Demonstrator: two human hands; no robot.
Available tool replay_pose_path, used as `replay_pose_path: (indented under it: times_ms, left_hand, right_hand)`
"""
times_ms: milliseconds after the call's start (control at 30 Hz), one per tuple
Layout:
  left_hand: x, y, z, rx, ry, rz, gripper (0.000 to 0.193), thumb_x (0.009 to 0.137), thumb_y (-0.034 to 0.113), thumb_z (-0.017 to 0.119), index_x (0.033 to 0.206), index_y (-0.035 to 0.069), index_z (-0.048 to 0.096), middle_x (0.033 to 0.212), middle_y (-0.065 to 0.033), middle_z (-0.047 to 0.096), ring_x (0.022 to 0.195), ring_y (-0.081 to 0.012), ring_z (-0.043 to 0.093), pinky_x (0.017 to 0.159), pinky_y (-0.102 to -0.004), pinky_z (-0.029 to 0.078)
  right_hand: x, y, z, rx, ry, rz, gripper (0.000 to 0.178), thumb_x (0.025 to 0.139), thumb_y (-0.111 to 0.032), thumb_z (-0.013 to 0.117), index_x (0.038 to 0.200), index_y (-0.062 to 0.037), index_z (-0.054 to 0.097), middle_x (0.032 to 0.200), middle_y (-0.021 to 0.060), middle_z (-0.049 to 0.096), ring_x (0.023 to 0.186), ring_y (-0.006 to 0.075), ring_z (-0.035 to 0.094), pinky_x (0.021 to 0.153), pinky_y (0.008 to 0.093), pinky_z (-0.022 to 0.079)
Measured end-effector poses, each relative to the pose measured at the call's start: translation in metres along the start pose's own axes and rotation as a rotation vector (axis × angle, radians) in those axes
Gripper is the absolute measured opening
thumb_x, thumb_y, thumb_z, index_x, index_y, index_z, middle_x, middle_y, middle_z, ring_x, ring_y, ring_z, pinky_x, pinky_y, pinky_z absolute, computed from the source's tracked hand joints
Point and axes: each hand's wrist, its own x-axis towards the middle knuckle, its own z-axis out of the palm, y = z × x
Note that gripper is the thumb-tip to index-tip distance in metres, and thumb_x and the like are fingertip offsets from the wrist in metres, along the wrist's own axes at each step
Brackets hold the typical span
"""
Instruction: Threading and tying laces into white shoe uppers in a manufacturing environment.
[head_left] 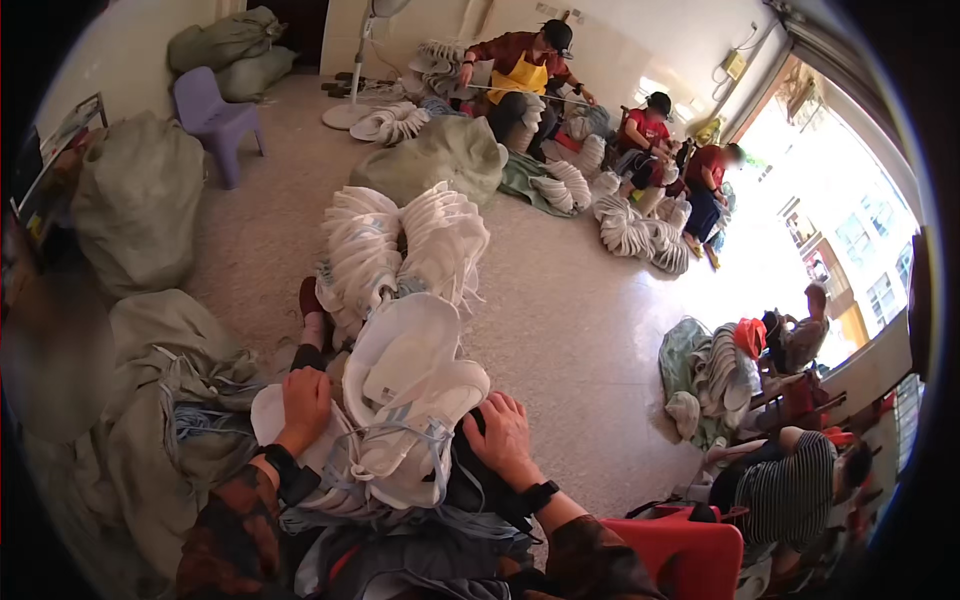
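Note:
On my lap lie white shoe uppers (pixel 405 345) with pale blue laces; one upper (pixel 405 445) leans toward me between my hands. My left hand (pixel 305 408) rests over another white upper (pixel 268 412) at my left knee, its fingers bent together and partly hidden, not visibly gripping. My right hand (pixel 500 437) lies on my dark-clothed right knee with fingers stretched, holding nothing, just right of the leaning upper. Beyond my knees stand two rows of nested white uppers (pixel 440 235). Pale blue laces (pixel 400 522) hang in a tangle across my lap.
At my left is an opened greenish sack (pixel 180 350) with blue laces; another full sack (pixel 140 200) stands behind. A purple chair (pixel 215 118) and a fan base (pixel 345 116) are farther off. Seated people work among shoe piles (pixel 640 235). A red chair (pixel 690 550) is near right.

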Motion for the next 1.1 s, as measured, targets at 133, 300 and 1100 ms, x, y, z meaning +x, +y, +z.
replay_pose_path:
  times_ms: [133,300,1100]
  left_hand:
    - [0.004,-0.006,0.004,0.032,0.017,0.037,0.02,0.097,0.019,0.051,0.084,0.008,0.062,0.086,-0.01,0.057,0.088,-0.0327,0.054,0.085,-0.0452,0.038]
    - [0.003,-0.011,0.008,0.081,0.013,0.075,0.02,0.096,0.02,0.052,0.084,0.008,0.062,0.086,-0.0099,0.057,0.088,-0.0331,0.054,0.085,-0.0456,0.038]
    - [-0.006,-0.049,-0.009,0.487,-0.124,0.295,0.015,0.094,0.016,0.051,0.087,0.005,0.058,0.084,-0.0199,0.06,0.083,-0.0425,0.058,0.072,-0.0548,0.043]
  right_hand:
    - [0.003,0.002,0.003,-0.03,0.064,-0.036,0.029,0.086,-0.026,0.068,0.104,-0.0023,0.068,0.115,0.0133,0.067,0.116,0.0332,0.06,0.1,0.0464,0.043]
    - [0.001,0.0,0.002,-0.014,0.053,0.0,0.029,0.087,-0.025,0.067,0.104,-0.0025,0.069,0.115,0.0131,0.068,0.116,0.0331,0.06,0.1,0.0464,0.043]
    - [-0.03,0.049,-0.103,0.744,0.06,0.244,0.04,0.09,-0.025,0.073,0.124,-0.0049,0.065,0.122,0.0082,0.068,0.116,0.0212,0.059,0.107,0.0384,0.04]
